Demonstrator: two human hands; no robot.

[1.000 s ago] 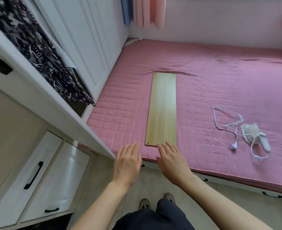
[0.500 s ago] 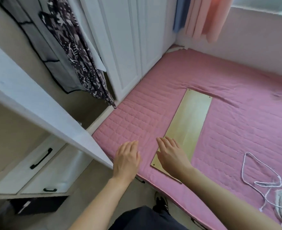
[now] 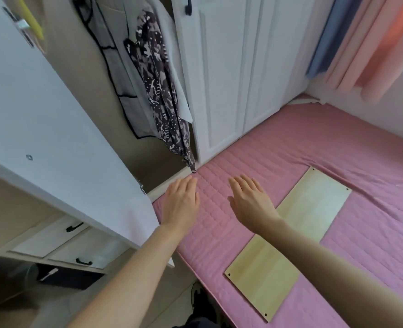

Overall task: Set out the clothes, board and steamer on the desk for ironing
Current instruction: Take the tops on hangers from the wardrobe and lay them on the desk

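Reaching toward the open wardrobe, both hands are out flat w/ fingers spread and nothing in them: left hand (image 3: 181, 204) hovers at the corner of the pink quilted mat (image 3: 314, 147), right hand (image 3: 250, 204) just beside it over the mat. The patterned dark garment (image 3: 165, 95) hangs inside the wardrobe, tail end dangling just above the left fingertips, w/ a pale grey garment (image 3: 172, 74) hung behind it. The wooden board (image 3: 288, 235) already lies flat on the mat, partly under the right forearm. Steamer not in view here.

Likely step: fetching clothes from the rail. To do it well:
- Go up to the hanger, not the hem; pulling the tail would prob. drag the fabric off lopsided or crease it more.
- One hand lifts the hanger hook off the rail (rail itself out of frame, so can't tell how it sits), other hand supports the body of the garment.
- Mind the open white door (image 3: 53, 129) at left; it crowds the left arm.
- Thin drapey fabric, so gather it loosely, then lay it near the board, not bunched on it.
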